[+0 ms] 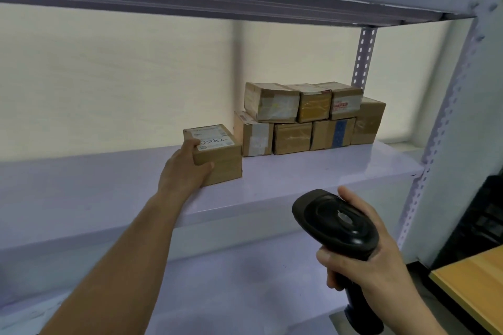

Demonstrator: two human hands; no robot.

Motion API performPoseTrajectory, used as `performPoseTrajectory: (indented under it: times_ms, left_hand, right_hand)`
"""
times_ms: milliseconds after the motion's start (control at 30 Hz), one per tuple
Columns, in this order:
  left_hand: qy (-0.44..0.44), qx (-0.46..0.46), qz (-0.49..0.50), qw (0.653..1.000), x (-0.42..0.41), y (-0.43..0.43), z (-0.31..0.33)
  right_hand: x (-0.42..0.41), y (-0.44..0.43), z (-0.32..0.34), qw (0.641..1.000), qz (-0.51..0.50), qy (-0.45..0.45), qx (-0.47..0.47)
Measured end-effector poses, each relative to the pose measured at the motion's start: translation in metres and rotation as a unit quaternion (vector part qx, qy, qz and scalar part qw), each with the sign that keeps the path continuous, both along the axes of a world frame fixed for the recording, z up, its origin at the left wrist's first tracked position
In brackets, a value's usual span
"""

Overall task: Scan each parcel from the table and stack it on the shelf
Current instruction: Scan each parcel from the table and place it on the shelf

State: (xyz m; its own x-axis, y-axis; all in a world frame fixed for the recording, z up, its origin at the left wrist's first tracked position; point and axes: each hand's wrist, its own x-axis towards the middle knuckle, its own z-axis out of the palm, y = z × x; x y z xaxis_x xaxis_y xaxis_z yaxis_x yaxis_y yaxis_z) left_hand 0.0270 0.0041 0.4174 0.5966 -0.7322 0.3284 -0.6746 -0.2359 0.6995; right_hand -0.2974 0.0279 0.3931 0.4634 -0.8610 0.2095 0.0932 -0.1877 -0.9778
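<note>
- While the left hand [185,168] gripped it, the parcel [217,157] sat on the shelf [299,171], label up and broad side toward the camera. Its long axis seemed to run along the shelf, right end toward the stack [307,119].
- Parcel stood forward of the stack's bottom-left box. Touching or just beside: could not tell.
- Parcel's left end was hidden behind the hand. Label print was too small to read, and the handwritten scrawl on it was unclear.
- Scanner [337,223]: handle base was cut off by the lower frame edge, and the scanning window faced away, unseen.
- Left hand: fingers [194,142] curled over the top left edge, thumb pressed on the front face.
- Right hand [362,250]: fingers wrapped close round the scanner's handle, one finger raised beside the head. Scanner head pointed up-left toward the shelf.
- Table [473,280]: only a corner showed, lower right.
</note>
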Motion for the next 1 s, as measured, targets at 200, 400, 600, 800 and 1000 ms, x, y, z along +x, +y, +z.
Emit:
performPoseTrajectory:
  times_ms: [200, 400, 600, 800, 1000]
  left_hand:
    - [-0.002, 0.013, 0.001, 1.000, 0.026, -0.044, 0.007]
    - [-0.001, 0.012, -0.008, 1.000, 0.036, -0.074, 0.008]
    - [0.010, 0.004, -0.001, 1.000, 0.035, -0.082, 0.003]
    - [0.023, -0.019, 0.016, 0.999, 0.010, -0.068, 0.007]
    - [-0.042, -0.121, 0.027, 0.991, -0.081, -0.044, 0.009]
  right_hand:
    - [0.004, -0.010, -0.001, 1.000, -0.014, -0.013, 0.016]
    - [-0.001, -0.020, 0.000, 0.999, -0.040, -0.013, 0.033]
    - [-0.012, -0.028, -0.005, 0.998, -0.052, 0.006, 0.032]
    - [-0.037, -0.031, -0.007, 0.999, -0.046, -0.007, 0.019]
    - [-0.091, -0.028, -0.011, 0.999, -0.052, -0.014, -0.004]
